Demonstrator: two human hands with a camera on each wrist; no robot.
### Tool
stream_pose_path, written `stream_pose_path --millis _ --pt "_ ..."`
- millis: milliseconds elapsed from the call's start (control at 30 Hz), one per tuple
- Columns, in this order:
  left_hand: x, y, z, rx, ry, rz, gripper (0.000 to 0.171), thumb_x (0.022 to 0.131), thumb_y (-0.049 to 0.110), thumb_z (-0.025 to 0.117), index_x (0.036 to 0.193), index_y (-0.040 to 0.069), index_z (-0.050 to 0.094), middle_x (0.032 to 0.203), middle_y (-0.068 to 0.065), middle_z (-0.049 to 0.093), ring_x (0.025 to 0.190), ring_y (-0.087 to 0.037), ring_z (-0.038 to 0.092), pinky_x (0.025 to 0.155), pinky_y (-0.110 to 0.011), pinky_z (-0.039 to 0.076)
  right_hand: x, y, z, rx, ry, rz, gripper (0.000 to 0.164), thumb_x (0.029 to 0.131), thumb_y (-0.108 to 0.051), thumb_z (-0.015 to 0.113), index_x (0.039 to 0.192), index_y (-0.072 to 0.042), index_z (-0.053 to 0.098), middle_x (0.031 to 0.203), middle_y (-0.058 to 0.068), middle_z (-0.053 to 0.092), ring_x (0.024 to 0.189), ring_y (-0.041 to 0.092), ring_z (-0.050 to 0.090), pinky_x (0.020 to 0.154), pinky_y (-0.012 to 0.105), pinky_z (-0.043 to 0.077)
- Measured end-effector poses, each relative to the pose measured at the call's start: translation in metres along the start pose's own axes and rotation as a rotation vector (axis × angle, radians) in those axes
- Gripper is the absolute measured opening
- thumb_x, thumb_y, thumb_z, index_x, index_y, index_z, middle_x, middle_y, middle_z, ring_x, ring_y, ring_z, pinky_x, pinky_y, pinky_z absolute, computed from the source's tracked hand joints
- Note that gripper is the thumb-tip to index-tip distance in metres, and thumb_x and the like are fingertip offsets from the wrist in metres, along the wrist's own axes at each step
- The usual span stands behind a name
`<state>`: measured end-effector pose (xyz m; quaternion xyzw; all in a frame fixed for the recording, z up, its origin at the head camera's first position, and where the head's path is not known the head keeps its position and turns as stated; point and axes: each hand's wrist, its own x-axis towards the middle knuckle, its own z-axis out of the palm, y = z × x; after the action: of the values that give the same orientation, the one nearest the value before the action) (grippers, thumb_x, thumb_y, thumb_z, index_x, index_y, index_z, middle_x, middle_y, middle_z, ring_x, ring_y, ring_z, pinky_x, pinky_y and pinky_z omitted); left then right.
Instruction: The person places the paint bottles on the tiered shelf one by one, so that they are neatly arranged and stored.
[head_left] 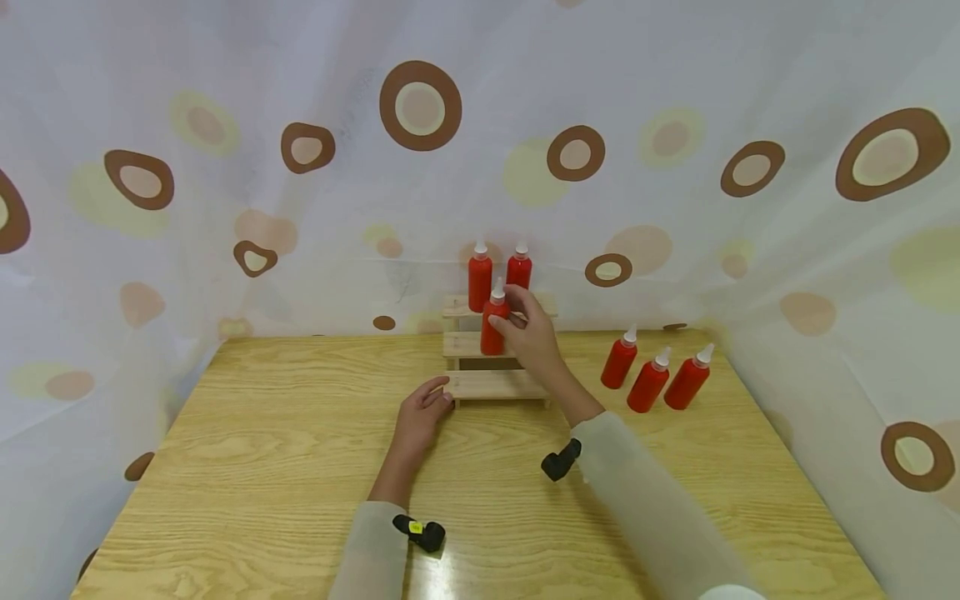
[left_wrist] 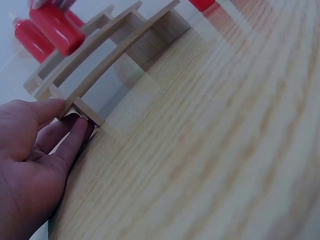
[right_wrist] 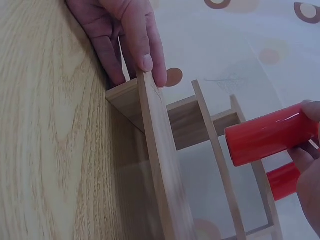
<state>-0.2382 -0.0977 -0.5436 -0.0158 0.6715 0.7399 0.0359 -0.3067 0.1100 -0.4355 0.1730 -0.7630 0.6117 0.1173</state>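
From my remote seat I am seeing the right hand [head_left: 531,333] holding a red cylindrical plastic bottle with a white pointed nozzle [head_left: 492,335]. Its fingers are closing only as far as the bottle's width, the thumb and fingertips pinching the upper body, so the lower body and the base are protruding below them. The bottle is standing nearly upright in the air at the middle step of a three-step pale wooden stand [head_left: 495,384]; I cannot tell whether its base is touching that step.

The left hand [head_left: 420,421] is gripping the left end of the stand's lowest step, its fingers slightly parted around the board, one digit lying along the top and others pressing by the short leg underneath.

Behind the held bottle, two matching red bottles are standing on the top step, the left one [head_left: 480,283] in full view and the right one [head_left: 519,268] partly hiding behind the right hand. To the right of the stand and well apart from both hands, I am seeing three more red bottles [head_left: 648,388] standing close together on the pale wood-grain table [head_left: 262,467]. A white curtain with brown and yellow ring shapes [head_left: 337,208] is hanging behind everything.
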Motion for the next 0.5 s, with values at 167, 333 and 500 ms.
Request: stream_pose_path --millis 167,333,500 --pt "0.0 0.001 0.0 0.01 -0.003 0.0 0.04 0.101 0.007 0.06 0.141 0.0 0.056 0.142 -0.03 0.054 0.137 -0.037 0.05 0.107 -0.038 0.05 0.007 0.008 0.01 -0.002 -0.021 -0.003 0.055 0.096 -0.012 0.07 0.146 -0.01 0.047 0.142 0.012 0.055 0.128 0.03 0.055 0.111 0.043 0.046" --pt "-0.001 0.0 0.001 0.014 0.002 0.008 0.04 0.101 0.012 0.062 0.14 0.005 0.058 0.142 -0.027 0.055 0.137 -0.034 0.05 0.109 -0.04 0.048 0.013 0.011 0.017 0.012 -0.018 0.012 0.054 0.096 -0.009 0.068 0.145 -0.011 0.047 0.145 0.011 0.053 0.132 0.03 0.053 0.113 0.042 0.045" --pt "-0.001 -0.001 0.0 0.022 0.01 0.021 0.04 0.1 0.015 0.064 0.139 0.009 0.06 0.144 -0.024 0.055 0.14 -0.032 0.048 0.112 -0.043 0.045 0.015 0.01 0.021 0.012 -0.017 0.007 0.052 0.096 -0.008 0.068 0.145 -0.01 0.048 0.144 0.013 0.054 0.132 0.03 0.054 0.113 0.041 0.044"
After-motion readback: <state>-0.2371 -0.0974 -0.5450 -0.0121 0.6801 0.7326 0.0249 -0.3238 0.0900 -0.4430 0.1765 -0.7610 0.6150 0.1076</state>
